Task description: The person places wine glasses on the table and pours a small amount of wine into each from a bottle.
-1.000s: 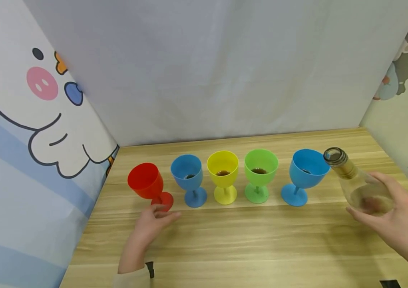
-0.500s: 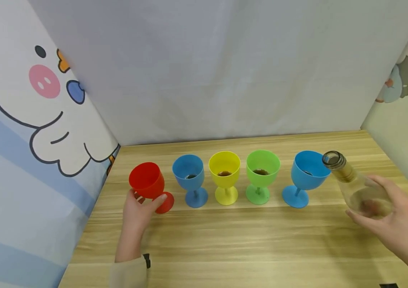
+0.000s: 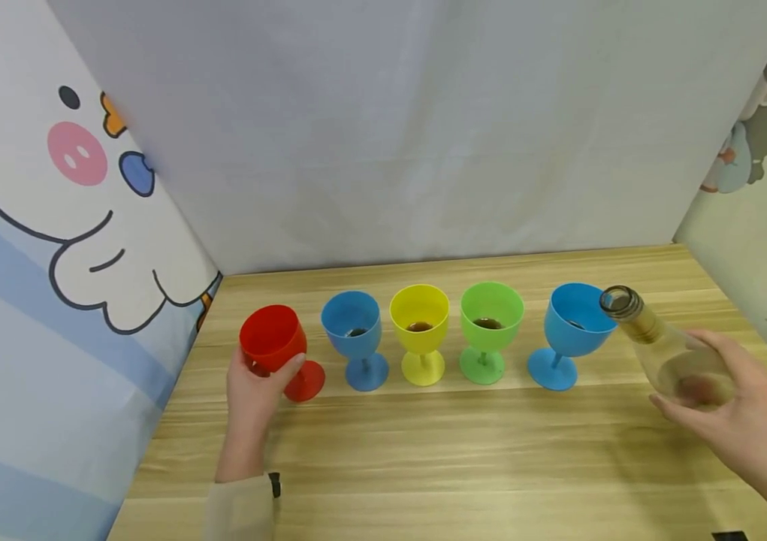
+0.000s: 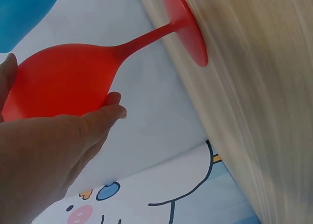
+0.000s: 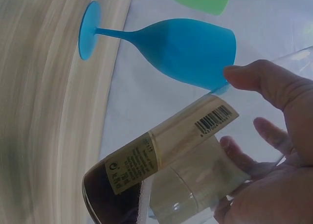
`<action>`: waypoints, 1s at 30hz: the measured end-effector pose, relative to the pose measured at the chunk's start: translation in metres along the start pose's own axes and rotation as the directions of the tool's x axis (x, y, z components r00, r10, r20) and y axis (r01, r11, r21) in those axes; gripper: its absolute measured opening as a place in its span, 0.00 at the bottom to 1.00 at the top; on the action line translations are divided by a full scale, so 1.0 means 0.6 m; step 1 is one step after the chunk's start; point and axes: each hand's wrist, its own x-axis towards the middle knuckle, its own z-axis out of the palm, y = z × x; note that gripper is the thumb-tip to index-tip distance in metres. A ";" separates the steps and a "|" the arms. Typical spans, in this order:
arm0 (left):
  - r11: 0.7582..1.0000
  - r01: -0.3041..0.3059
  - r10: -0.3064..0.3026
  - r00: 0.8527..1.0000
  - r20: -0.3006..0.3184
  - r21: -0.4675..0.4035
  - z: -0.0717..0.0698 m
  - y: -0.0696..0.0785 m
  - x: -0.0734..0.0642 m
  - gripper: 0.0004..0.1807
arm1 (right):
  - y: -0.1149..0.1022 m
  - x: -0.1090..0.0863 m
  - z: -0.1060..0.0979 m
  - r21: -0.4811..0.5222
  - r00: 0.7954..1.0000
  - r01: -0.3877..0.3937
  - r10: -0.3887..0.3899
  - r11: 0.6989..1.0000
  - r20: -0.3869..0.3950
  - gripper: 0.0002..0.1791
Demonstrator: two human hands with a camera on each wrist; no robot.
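Observation:
My left hand (image 3: 252, 402) grips the bowl of a red goblet (image 3: 273, 347) at the left end of a row, thumb on the near side. In the left wrist view the red goblet's foot (image 4: 188, 31) rests on the table, and fingers curl round the bowl. A clear glass bottle (image 3: 660, 347) is held in my right hand (image 3: 758, 413), tilted, its mouth close to the right blue goblet (image 3: 569, 342). Dark liquid (image 5: 110, 197) lies in the bottle's bottom in the right wrist view, with a label (image 5: 134, 163) above it.
Between them stand another blue goblet (image 3: 356, 344), a yellow goblet (image 3: 422, 344) and a green goblet (image 3: 487, 344), each with a little dark liquid inside. Behind the wooden table (image 3: 424, 458) hangs a grey backdrop (image 3: 390, 150). Cartoon-printed panels (image 3: 72, 248) flank it.
My left hand has moved from beside the red goblet's foot up and left to its bowl and taken hold. The right hand and bottle have barely shifted.

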 end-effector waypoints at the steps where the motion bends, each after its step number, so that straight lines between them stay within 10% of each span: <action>1: 1.000 -0.002 0.002 1.000 -0.002 0.003 0.000 0.000 0.001 0.43 | 0.000 0.000 0.000 0.001 1.000 0.002 -0.002 1.000 0.001 0.49; 14: 0.996 -0.050 0.042 0.995 0.094 0.079 -0.021 0.030 -0.028 0.42 | 0.000 0.001 -0.001 -0.007 1.000 -0.020 0.020 1.000 0.011 0.49; 30: 0.980 -0.177 0.134 0.923 0.360 0.089 -0.032 0.084 -0.090 0.43 | -0.007 0.004 -0.004 -0.014 1.000 -0.007 0.007 1.000 0.016 0.50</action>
